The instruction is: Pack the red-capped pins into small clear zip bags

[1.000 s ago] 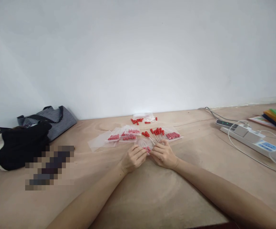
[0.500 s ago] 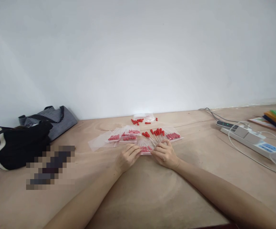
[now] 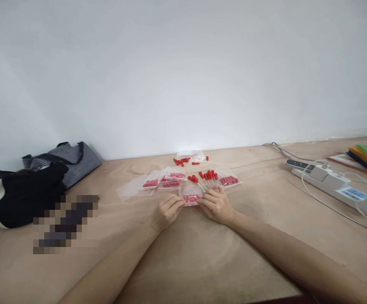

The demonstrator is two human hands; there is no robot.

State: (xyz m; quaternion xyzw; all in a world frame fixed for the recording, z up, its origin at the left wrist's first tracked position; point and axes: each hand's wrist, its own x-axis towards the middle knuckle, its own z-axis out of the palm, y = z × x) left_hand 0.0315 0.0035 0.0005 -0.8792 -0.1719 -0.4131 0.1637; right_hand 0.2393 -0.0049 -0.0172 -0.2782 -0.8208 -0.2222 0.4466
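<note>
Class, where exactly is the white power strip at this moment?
In the head view, the white power strip lies on the right side of the table, well to the right of the right hand and nearer the camera than the coloured stack.

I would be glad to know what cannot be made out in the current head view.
All in the head view:
- Lower ends of the red-tipped sticks: hidden by the right hand.
- Exact count inside the nearest clear bag: too small.
- Dark item: blurred by pixelation.
- Black bag: cut off by left edge.
</note>
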